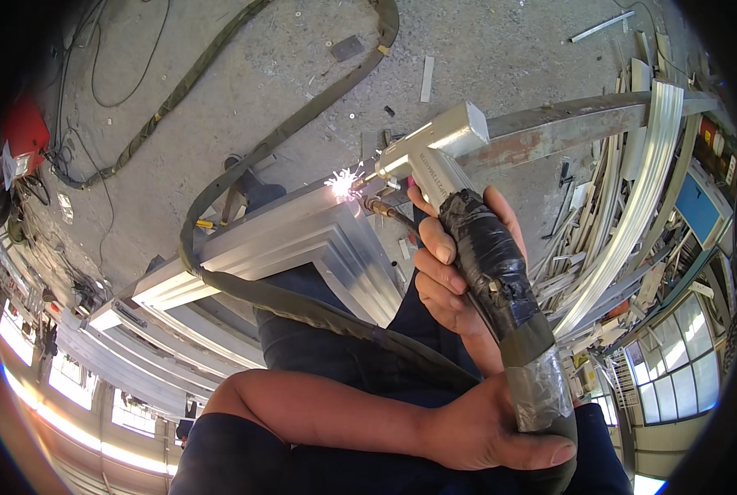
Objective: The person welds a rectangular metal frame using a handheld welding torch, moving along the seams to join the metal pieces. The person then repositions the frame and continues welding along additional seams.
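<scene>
The torch (488, 256) lies toward three o'clock, its nozzle (372, 176) pointing to about eight, with sparks (345, 183) at the edge of the silver frame (257, 233), near twelve. The right hand (444, 276) is curled around the black-taped grip, any trigger hidden; the left hand (488, 425) clasps the tail at five o'clock, thumb across, fingertips out of sight. Doing this well, I judge, calls for a steady tilt and even pace, the left hand bearing weight while the right guides, bare fingers kept well off the sparks. The hose (327, 99) crosses the frame at nine o'clock and is best left slack. Of containers, the red case (26, 132) between nine and ten shows only its outside; its contents cannot be told.
</scene>
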Demonstrator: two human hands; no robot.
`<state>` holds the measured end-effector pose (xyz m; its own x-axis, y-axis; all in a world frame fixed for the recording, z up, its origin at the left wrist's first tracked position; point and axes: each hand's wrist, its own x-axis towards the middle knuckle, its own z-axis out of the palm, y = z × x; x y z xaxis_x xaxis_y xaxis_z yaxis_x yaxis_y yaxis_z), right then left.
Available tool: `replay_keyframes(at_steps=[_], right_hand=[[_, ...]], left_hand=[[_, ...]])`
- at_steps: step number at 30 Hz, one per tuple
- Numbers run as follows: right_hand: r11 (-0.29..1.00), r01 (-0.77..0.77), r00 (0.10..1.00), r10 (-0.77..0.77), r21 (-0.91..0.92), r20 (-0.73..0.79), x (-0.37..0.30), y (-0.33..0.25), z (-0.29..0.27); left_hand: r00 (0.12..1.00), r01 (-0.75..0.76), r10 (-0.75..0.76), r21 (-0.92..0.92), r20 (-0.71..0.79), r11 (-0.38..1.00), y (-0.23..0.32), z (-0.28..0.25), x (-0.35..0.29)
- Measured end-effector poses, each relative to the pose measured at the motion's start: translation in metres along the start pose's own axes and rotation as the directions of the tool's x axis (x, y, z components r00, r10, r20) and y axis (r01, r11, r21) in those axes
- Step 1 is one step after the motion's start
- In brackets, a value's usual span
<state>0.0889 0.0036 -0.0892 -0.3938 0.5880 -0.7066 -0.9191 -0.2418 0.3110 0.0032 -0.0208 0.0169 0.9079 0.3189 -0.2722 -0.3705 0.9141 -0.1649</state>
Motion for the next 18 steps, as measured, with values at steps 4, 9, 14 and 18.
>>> replay_keyframes(at_steps=[4,9,14,18], right_hand=[[1.000,0.004,1.000,-0.004,-0.001,0.010,-0.0006,0.0011,-0.0009],[1.000,0.009,1.000,-0.009,0.003,0.009,-0.0011,0.0026,0.0005],[1.000,0.006,1.000,-0.006,0.004,0.005,-0.0024,0.0023,0.0013],[1.000,-0.014,1.000,0.013,0.002,0.011,-0.0024,0.0027,0.0015]], left_hand=[[1.000,0.017,-0.017,-0.005,0.013,1.000,0.0004,0.0003,-0.0009],[1.000,-0.019,0.019,0.039,0.003,0.999,-0.0015,0.0008,-0.0018],[1.000,-0.004,0.003,0.027,0.024,1.000,-0.0007,0.0003,-0.0022],[1.000,-0.010,0.010,0.031,0.016,0.999,0.0009,0.0025,-0.0029]])
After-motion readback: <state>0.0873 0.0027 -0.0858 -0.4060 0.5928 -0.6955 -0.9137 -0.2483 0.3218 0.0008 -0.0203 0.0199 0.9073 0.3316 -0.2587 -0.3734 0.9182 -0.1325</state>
